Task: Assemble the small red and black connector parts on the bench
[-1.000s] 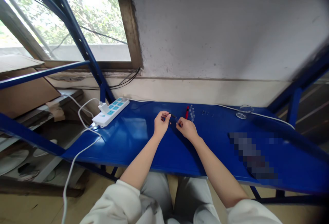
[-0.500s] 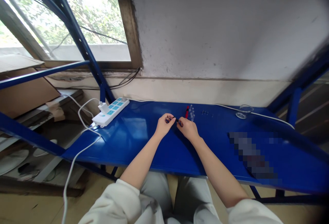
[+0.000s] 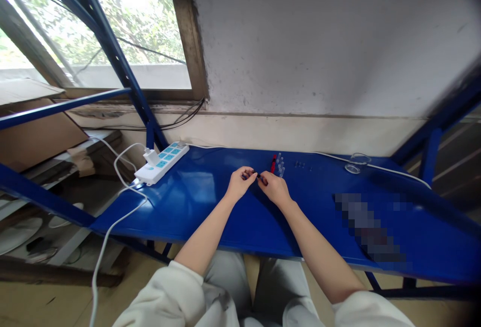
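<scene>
Near the middle of the bench [image 3: 210, 207], toward its far edge, both hands pinch one small dark piece [image 3: 258, 176] between their fingertips. The left hand [image 3: 238, 184] and right hand [image 3: 275, 188] are closed on it from opposite sides, probably to steady so tiny a part. Just behind them lie a red piece [image 3: 273, 163] and clear small parts [image 3: 280, 169]. A white power strip [image 3: 162, 163] sits at the far left corner. No writing is readable.
</scene>
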Motion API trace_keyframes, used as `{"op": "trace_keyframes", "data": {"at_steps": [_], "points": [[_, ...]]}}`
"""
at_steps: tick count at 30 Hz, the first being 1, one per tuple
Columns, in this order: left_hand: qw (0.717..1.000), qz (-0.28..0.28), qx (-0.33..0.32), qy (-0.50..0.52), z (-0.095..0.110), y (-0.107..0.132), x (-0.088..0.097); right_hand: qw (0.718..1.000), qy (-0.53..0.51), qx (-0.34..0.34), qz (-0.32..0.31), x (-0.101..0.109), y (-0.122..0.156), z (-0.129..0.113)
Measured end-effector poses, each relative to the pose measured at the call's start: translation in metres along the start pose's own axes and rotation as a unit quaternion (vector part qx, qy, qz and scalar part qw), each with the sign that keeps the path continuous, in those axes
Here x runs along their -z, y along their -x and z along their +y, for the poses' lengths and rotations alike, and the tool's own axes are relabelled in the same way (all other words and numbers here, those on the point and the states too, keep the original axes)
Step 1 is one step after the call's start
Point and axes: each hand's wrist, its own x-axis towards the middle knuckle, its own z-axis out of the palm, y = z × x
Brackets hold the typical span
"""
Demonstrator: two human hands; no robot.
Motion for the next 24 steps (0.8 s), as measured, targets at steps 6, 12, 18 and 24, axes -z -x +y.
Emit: {"op": "trace_keyframes", "data": {"at_steps": [6, 12, 18, 24], "points": [[0.999, -0.047, 0.008, -0.025, -0.004, -0.001, -0.002, 1.0, -0.023, -0.01, 0.001, -0.002, 0.0, -0.004], [0.992, 0.0, -0.004, -0.128, -0.009, -0.009, 0.02, 0.998, -0.056, -0.003, -0.009, -0.004, -0.001, -0.005], [0.898, 0.146, 0.107, -0.401, -0.024, -0.018, 0.06, 0.997, -0.069, 0.001, -0.031, -0.006, -0.001, -0.004], [0.868, 0.128, 0.17, -0.449, -0.029, -0.02, 0.069, 0.997, -0.066, -0.003, -0.028, -0.005, 0.0, -0.005]]}}
